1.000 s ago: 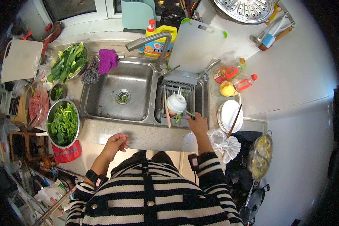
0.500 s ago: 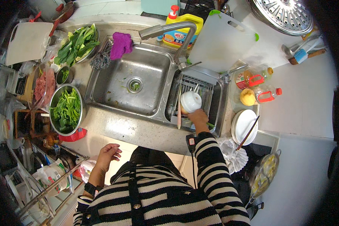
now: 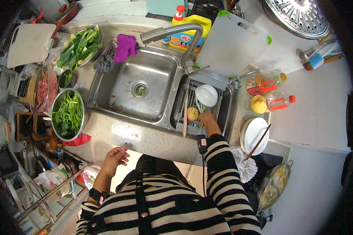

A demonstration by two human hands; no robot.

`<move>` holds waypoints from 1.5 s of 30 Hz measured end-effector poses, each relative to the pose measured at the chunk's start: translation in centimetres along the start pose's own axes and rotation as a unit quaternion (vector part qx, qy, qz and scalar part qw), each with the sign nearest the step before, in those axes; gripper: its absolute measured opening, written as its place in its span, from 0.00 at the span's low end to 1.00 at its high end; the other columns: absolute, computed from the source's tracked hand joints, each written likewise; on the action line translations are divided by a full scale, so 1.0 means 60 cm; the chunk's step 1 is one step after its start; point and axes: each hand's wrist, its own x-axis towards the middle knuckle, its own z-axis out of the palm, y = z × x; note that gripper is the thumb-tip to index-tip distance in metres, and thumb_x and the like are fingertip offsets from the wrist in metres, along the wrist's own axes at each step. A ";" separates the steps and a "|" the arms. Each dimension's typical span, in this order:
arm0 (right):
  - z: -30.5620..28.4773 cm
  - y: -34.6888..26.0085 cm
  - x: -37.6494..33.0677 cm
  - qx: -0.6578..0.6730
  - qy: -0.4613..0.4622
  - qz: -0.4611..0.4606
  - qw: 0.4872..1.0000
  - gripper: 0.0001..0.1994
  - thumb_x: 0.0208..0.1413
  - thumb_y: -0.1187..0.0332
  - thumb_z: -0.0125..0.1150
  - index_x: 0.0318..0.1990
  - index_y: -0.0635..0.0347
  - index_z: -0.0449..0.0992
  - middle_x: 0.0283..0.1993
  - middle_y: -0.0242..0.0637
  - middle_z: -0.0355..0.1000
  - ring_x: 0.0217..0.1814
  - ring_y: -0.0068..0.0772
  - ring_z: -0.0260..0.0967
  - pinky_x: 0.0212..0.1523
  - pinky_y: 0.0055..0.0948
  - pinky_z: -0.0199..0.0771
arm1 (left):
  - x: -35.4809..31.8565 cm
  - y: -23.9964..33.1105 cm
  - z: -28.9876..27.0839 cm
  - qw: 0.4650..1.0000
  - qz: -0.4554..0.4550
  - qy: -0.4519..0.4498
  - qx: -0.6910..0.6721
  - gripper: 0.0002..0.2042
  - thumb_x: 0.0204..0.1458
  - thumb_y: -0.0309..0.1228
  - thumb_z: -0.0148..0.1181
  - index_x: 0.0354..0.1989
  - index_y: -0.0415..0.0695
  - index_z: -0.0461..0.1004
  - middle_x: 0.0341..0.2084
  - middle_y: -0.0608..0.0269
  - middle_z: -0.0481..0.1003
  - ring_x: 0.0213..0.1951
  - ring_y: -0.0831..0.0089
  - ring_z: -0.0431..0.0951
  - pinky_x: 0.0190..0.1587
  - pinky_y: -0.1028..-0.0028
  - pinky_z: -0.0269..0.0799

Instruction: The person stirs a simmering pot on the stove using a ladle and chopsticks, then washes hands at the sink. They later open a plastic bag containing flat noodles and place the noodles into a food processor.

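Note:
My right hand [image 3: 209, 120] reaches into the right sink basin, its fingers closed around green scallions [image 3: 201, 126] whose stalks show on both sides of them. Just left of the fingers lies a yellowish round fruit [image 3: 192, 114], perhaps an apple or peach. Beyond the hand a white bowl [image 3: 206, 95] rests tilted in the grey drain rack [image 3: 193, 87]. A long pale pinkish-handled utensil [image 3: 185, 121] lies along the rack's left side. Before the counter's front edge hangs my left hand [image 3: 114, 159], holding nothing, its fingers loosely bent and apart.
Left of the sink [image 3: 106, 94] stand a steel bowl of greens [image 3: 69, 113], leafy vegetables [image 3: 80, 47] and minced meat [image 3: 47, 88]. The faucet [image 3: 190, 43] arches behind. Stacked white plates [image 3: 259, 131] with chopsticks, bottles [image 3: 276, 102] and a pan [image 3: 276, 184] are on the right.
My right hand has let go of the white bowl, which now sits farther back in the rack. The round fruit has come into sight, and the fingers have closed on the scallions, whose ends shifted left.

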 end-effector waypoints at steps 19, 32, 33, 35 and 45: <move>-0.005 0.009 -0.012 -0.243 0.130 -0.137 0.951 0.09 0.45 0.70 0.59 0.29 0.69 0.78 0.33 0.52 0.76 0.37 0.49 0.76 0.34 0.43 0.77 | -0.008 -0.008 -0.011 0.999 0.007 0.031 -0.023 0.10 0.58 0.31 0.50 0.43 0.38 0.70 0.30 0.59 0.75 0.28 0.73 0.74 0.30 0.74 0.72; -0.019 0.051 -0.203 0.581 -0.200 -0.028 0.789 0.10 0.52 0.66 0.55 0.24 0.63 0.73 0.19 0.35 0.67 0.15 0.25 0.59 0.15 0.26 0.58 | -0.002 -0.002 0.008 0.998 0.033 -0.014 -0.041 0.10 0.58 0.32 0.50 0.44 0.39 0.70 0.31 0.60 0.75 0.29 0.74 0.74 0.30 0.76 0.72; -0.019 0.040 -0.222 0.639 -0.213 0.009 0.739 0.10 0.53 0.66 0.56 0.24 0.62 0.72 0.19 0.34 0.66 0.14 0.24 0.57 0.15 0.25 0.56 | -0.002 -0.001 0.010 0.998 0.033 -0.017 -0.041 0.10 0.58 0.32 0.51 0.43 0.40 0.71 0.31 0.60 0.75 0.29 0.74 0.74 0.30 0.76 0.72; -0.019 0.017 -0.275 0.661 -0.174 -0.038 0.728 0.09 0.53 0.65 0.57 0.27 0.61 0.72 0.19 0.32 0.66 0.16 0.23 0.58 0.15 0.24 0.56 | -0.005 -0.001 0.016 0.998 0.043 -0.036 -0.031 0.10 0.58 0.33 0.52 0.44 0.41 0.71 0.31 0.61 0.75 0.29 0.75 0.75 0.30 0.76 0.72; -0.026 -0.226 -0.425 0.444 0.008 -0.299 0.844 0.12 0.61 0.60 0.51 0.42 0.59 0.69 0.26 0.26 0.64 0.20 0.15 0.56 0.18 0.19 0.58 | -0.021 0.052 0.041 0.982 0.099 -0.157 0.041 0.15 0.57 0.36 0.54 0.49 0.41 0.72 0.29 0.68 0.74 0.25 0.83 0.68 0.26 0.83 0.65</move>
